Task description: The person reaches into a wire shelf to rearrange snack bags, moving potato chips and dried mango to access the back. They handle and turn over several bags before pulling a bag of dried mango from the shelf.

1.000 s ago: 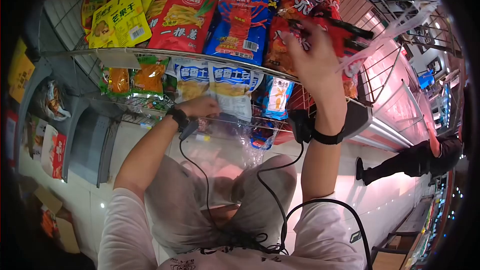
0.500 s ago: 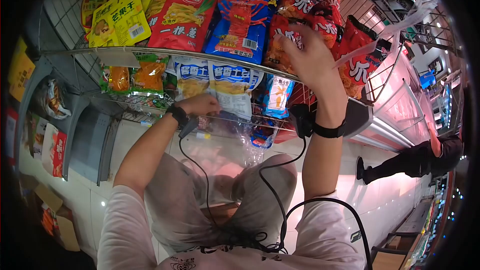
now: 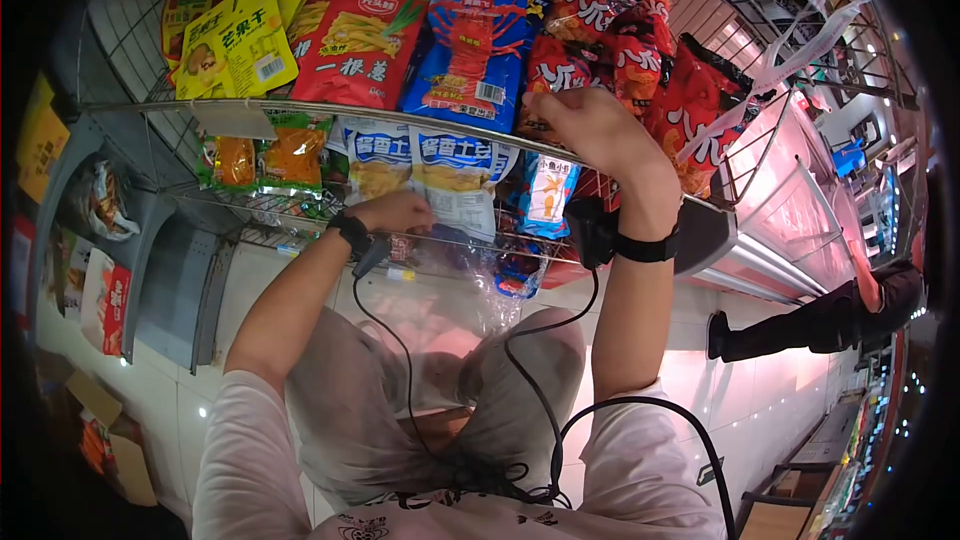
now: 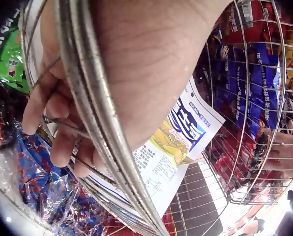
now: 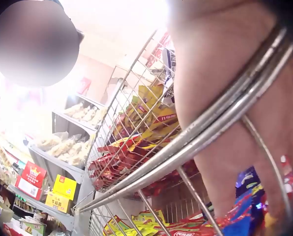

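My left hand (image 3: 392, 212) is at the lower rack's front edge, above the white-and-blue potato snack bags (image 3: 455, 180). In the left wrist view its fingers (image 4: 64, 147) curl around the rack's thin wires, behind the thick rim (image 4: 95, 98). My right hand (image 3: 610, 135) reaches over the upper basket's front rim (image 3: 385, 112), beside a blue crab-picture bag (image 3: 465, 60) and red snack bags (image 3: 635, 65). Its thumb extends towards the bags; its other fingers are partly hidden. The right wrist view shows this hand (image 5: 225, 98) extending down behind the rim, near a blue packet (image 5: 242, 209).
Yellow mango packets (image 3: 240, 45) and a red bag (image 3: 362, 50) fill the basket's left side. A small fish-snack packet (image 3: 548, 195) hangs below the rim. Clear plastic ties (image 3: 820, 50) hang at the right. A person in dark clothes (image 3: 810, 315) is farther right. Cables cross my lap.
The red bag at the right, blurred and raised beside my right hand earlier, lies in the basket. My right hand has moved lower and left, towards the front rim. The left hand stays at the lower rack.
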`<state>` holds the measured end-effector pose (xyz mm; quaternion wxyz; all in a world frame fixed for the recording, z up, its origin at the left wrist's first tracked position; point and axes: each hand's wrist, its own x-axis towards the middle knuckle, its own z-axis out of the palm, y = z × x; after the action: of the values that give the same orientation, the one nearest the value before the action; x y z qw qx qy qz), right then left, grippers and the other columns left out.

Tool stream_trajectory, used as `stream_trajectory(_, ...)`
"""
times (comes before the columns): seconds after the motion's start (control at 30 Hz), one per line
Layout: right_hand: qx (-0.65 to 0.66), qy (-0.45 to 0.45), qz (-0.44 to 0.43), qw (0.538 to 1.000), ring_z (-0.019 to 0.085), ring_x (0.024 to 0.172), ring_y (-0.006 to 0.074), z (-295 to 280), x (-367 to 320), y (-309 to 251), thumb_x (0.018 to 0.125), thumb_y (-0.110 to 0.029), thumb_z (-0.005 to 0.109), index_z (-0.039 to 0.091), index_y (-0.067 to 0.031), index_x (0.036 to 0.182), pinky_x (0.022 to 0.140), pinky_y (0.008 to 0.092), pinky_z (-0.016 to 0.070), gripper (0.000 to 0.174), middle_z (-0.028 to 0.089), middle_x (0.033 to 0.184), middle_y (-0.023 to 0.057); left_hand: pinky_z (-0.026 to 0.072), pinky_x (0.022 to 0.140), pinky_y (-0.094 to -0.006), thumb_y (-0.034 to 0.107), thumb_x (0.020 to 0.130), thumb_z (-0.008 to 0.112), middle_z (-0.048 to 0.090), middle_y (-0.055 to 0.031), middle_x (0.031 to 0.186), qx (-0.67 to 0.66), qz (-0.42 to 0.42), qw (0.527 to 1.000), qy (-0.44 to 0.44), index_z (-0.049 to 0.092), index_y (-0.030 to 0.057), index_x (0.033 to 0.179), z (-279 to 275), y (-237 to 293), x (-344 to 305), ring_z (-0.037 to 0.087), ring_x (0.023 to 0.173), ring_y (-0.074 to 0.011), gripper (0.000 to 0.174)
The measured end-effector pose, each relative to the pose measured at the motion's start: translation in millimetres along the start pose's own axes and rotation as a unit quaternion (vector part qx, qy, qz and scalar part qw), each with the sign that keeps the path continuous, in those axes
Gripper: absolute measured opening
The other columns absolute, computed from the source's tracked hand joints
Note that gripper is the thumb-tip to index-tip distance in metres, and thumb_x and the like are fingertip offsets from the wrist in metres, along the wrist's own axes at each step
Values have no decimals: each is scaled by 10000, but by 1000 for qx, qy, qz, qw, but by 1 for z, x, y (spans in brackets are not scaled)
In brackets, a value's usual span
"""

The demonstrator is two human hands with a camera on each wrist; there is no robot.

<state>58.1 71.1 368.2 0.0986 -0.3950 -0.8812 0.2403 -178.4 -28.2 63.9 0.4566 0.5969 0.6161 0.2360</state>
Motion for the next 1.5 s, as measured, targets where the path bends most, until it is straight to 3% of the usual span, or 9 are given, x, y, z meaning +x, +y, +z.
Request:
stream_trajectory(0.07, -22, 32, 23, 999, 647, 922, 451, 0, -6, -5, 936, -458, 540, 713, 30, 954, 838, 463, 494, 518, 667, 908, 298, 507, 698, -307, 358, 963, 613, 718, -63, 818, -1, 3, 1000, -1, 738, 15, 952, 0, -1, 1, 659, 758, -145, 364)
stream_trajectory(0.4, -39, 82, 9, 996, 661, 901, 438, -6, -16, -12, 927, -458, 528, 733, -25, 979, 827, 469, 518, 482, 663, 850, 276, 504, 689, -301, 316, 969, 615, 705, -50, 806, -5, 5, 1000, -4, 741, 25, 960, 0, -1, 1, 646, 743, -142, 317)
stream_trajectory(0.5, -6, 91, 0, 996, 656, 941, 437, -4, -15, -9, 914, -449, 529, 737, -23, 977, 858, 459, 515, 478, 658, 914, 279, 502, 690, -300, 318, 968, 616, 706, -51, 809, -8, 6, 1000, -2, 740, 23, 956, 1, 0, 0, 646, 746, -142, 320)
stream_trajectory(0.57, -35, 215, -57, 974, 641, 1029, 433, 2, -15, -3, 897, -442, 543, 749, -29, 961, 906, 454, 503, 465, 645, 1051, 280, 502, 692, -299, 321, 967, 617, 706, -51, 810, -10, 3, 1000, -1, 740, 23, 955, 1, 0, 0, 647, 748, -142, 323)
stream_trajectory(0.97, 0, 296, -87, 951, 612, 1129, 431, 8, -9, 5, 904, -395, 582, 667, 22, 1130, 965, 455, 484, 482, 515, 1356, 266, 502, 717, -300, 335, 959, 608, 713, -48, 825, -3, -1, 1000, -3, 738, 26, 952, 1, 0, 0, 655, 762, -146, 335)
stream_trajectory(1.1, 11, 223, -88, 971, 624, 1095, 431, 5, -1, 10, 904, -407, 584, 672, 36, 1114, 942, 454, 485, 498, 582, 1250, 282, 503, 729, -306, 328, 957, 608, 715, -53, 825, -5, -14, 1000, 0, 738, 25, 948, 1, 5, -1, 659, 767, -153, 331)
stream_trajectory(1.17, 21, 81, -60, 995, 637, 1031, 429, 2, 0, 7, 898, -418, 589, 673, 46, 1081, 914, 448, 483, 505, 646, 1056, 299, 504, 731, -309, 327, 957, 609, 715, -56, 823, -1, -15, 1000, -1, 739, 24, 947, 0, 6, -1, 660, 768, -156, 330)
stream_trajectory(1.27, 47, 104, -47, 992, 639, 956, 432, 3, -9, -2, 899, -419, 582, 670, 48, 1054, 873, 454, 482, 500, 654, 901, 298, 522, 675, -265, 323, 973, 635, 683, -22, 835, 11, -2, 1000, -6, 738, 39, 960, -1, 4, 0, 632, 771, -105, 302)
stream_trajectory(1.5, 23, 76, -61, 995, 644, 975, 430, 3, -4, 6, 923, -415, 542, 676, 28, 1073, 880, 455, 484, 486, 664, 928, 285, 512, 745, -313, 321, 961, 612, 723, -68, 825, 7, 0, 1000, 2, 739, 17, 948, 1, 5, -2, 671, 778, -156, 329)
